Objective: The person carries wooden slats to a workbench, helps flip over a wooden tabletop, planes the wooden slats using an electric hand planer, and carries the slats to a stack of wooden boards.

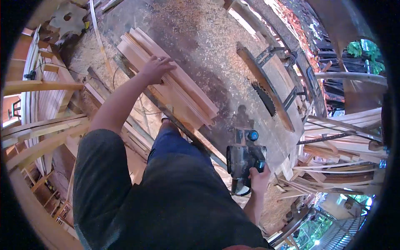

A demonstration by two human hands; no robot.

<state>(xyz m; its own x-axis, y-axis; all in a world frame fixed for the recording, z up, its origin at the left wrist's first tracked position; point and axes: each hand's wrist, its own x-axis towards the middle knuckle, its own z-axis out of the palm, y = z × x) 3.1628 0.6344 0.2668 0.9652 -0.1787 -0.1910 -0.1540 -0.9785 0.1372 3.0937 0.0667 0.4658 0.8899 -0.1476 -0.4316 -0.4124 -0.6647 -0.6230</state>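
My left hand (157,70) rests on a stack of grooved wooden boards (179,93), its fingers spread across the top pieces. The boards lie diagonally along the near edge of the worktable (183,33). At the lower right, my right hand (259,178) is wrapped round the handle of a dark power planer (243,160) with a blue knob. The planer is at the table's near edge, to the right of the boards and apart from them. Its underside is hidden.
A toothed saw blade (264,99) shows beside a wooden fence bar (266,87) right of centre. Sawdust and shavings cover the tabletop. Long timber strips (41,85) stand at the left, and piled wood pieces (337,160) lie at the right.
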